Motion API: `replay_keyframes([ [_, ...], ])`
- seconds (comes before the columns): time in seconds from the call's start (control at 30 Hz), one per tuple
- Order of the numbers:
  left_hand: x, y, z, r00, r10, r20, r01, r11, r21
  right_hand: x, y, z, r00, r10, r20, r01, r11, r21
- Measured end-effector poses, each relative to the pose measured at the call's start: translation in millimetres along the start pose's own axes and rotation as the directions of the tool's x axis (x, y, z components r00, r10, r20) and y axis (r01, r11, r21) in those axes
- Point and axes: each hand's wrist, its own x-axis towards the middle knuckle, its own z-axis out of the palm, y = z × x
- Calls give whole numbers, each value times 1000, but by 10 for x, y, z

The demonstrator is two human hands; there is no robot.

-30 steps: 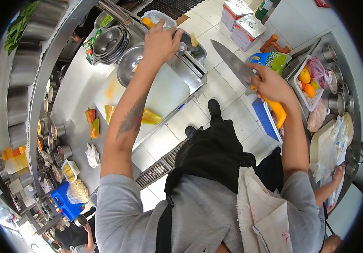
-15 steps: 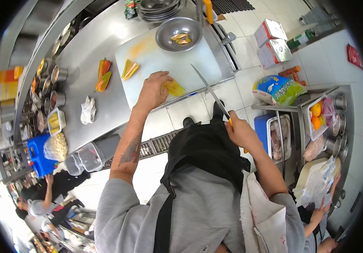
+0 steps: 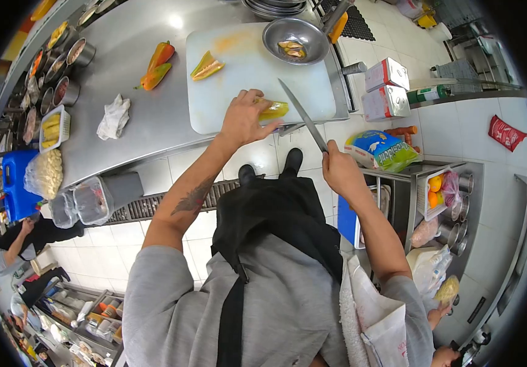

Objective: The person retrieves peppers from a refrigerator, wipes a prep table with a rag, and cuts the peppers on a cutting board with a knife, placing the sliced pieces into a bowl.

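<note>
My left hand presses its fingers on a yellow-green pepper piece near the front edge of the white cutting board. In my right hand is the handle of a long knife, its tip pointing up and left over the board, a little right of the piece. Another cut pepper piece lies at the board's upper left. A metal bowl with pepper scraps stands on the board's upper right. Two whole red-green peppers rest on the steel counter, left of the board.
A crumpled white cloth lies on the steel counter. Metal containers stand at the far left. On the right are a colourful bag and a basket of fruit. Other people work at the lower left.
My left hand came down from near the bowl onto the pepper piece. The knife swung from the right towards the board. The view has shifted, and the bowl's contents now show.
</note>
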Motion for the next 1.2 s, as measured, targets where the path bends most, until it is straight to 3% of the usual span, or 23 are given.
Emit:
replay_keyframes([
  [0.1,33,-29,-5,999,33,-9,-32,998,47,-46,-78,-159,998,-65,23,67,992,-105],
  [0.2,54,-93,17,997,23,79,-26,999,35,-304,-188,-388,991,-105,81,121,967,-224],
  [0.3,50,-137,19,996,29,87,-30,999,16,-288,-142,-293,986,-77,149,109,969,-222],
  [0.37,37,-155,31,995,62,79,-61,998,-14,2,67,162,982,-183,37,187,968,-167],
  [0.47,34,-114,-71,992,29,124,-23,999,-45,287,168,353,986,-144,80,156,972,-175],
  [0.6,22,-212,-59,991,-1,132,6,999,-33,191,11,-24,985,-158,73,164,983,-88],
  [0.77,41,-158,-78,975,-74,211,79,997,-17,-155,-161,-291,986,-117,115,138,972,-189],
  [0.87,29,-139,-76,977,-94,192,103,994,-41,-112,-121,19,979,-138,152,157,980,-121],
  [1.0,-18,-68,-123,983,-90,161,96,995,-32,396,-53,281,980,-189,57,188,982,19],
  [1.07,-1,-144,-94,982,85,168,-76,995,-60,365,-49,188,975,-217,53,215,975,55],
  [1.2,89,-233,-179,970,99,224,-88,994,-59,127,-155,-259,983,-155,97,166,978,-122],
])
